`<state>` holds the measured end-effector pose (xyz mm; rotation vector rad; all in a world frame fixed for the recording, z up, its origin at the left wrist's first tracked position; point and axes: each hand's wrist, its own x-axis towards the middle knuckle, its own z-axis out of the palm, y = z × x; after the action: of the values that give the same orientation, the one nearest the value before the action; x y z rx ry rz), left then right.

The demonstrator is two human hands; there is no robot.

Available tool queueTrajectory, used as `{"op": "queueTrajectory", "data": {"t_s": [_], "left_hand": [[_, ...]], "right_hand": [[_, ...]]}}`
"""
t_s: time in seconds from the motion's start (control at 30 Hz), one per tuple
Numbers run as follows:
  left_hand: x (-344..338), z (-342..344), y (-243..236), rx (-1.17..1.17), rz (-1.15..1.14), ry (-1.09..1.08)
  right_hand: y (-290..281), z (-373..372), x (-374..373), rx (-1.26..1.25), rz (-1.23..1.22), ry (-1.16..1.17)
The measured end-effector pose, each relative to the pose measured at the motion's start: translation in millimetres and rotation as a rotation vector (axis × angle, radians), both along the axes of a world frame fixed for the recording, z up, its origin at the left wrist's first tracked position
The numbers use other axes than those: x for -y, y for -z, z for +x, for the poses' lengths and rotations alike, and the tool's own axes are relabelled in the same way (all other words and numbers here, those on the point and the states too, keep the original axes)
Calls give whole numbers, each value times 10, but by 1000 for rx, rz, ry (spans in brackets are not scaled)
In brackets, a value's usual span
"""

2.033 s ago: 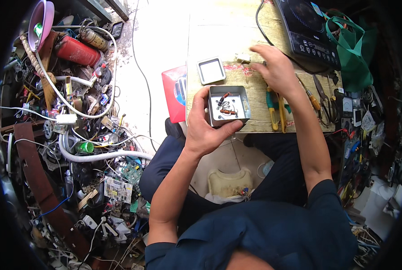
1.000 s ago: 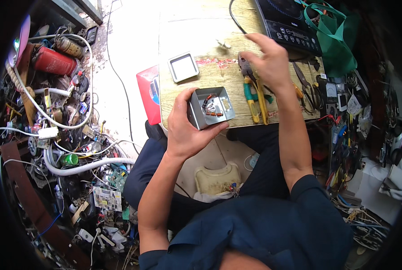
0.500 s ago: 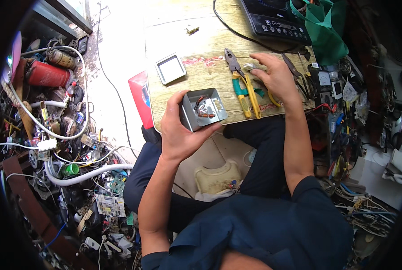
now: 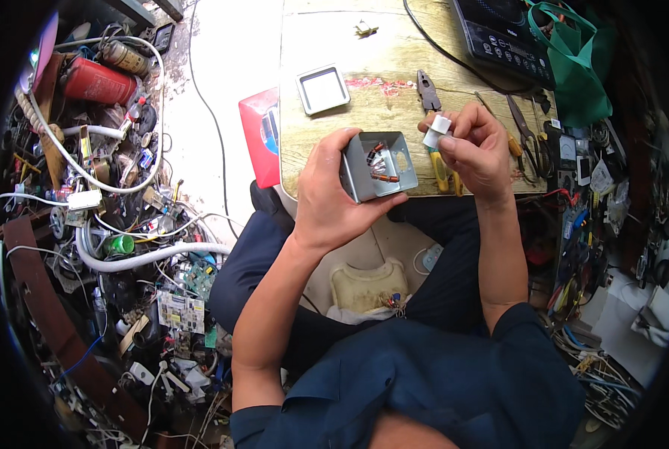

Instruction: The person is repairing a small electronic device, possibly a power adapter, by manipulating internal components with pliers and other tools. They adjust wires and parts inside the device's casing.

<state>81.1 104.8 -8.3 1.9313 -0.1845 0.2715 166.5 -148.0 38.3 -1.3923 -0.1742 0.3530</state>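
My left hand (image 4: 321, 198) is closed round an open grey metal box (image 4: 379, 166), thumb along its lower edge, fingers on its left side. Inside are orange-brown cylindrical components (image 4: 385, 178) with wires. My right hand (image 4: 479, 153) pinches a small white piece (image 4: 437, 131) just right of the box. Beneath that hand lie yellow-handled pliers (image 4: 427, 91) and other yellow-handled tools, partly hidden. The box's square lid (image 4: 323, 90) rests on the wooden table (image 4: 375, 60) behind the box, and a small brass-coloured part (image 4: 365, 28) lies farther back.
An induction cooker (image 4: 503, 41) with its black cord and a green bag (image 4: 578, 82) occupy the back right, near scissors (image 4: 525, 131). A red object (image 4: 256, 142) juts at the table's left. Dense heaps of cables and electronic scrap (image 4: 181, 310) lie both sides; my legs are below the table.
My right hand took hold of the white piece among the tools and moved it down toward the box, turning palm inward. My left hand still holds the box.
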Motion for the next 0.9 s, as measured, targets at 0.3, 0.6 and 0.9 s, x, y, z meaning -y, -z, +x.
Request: {"op": "queueTrajectory", "data": {"t_s": [0.3, 0.6, 0.9], "left_hand": [[55, 43, -40, 73, 0, -45], [48, 51, -42, 123, 84, -92], [34, 34, -35, 178, 228, -108]], "right_hand": [[74, -47, -180, 7, 62, 8], [142, -32, -69, 41, -132, -102], [18, 32, -111, 389, -450, -280]]}}
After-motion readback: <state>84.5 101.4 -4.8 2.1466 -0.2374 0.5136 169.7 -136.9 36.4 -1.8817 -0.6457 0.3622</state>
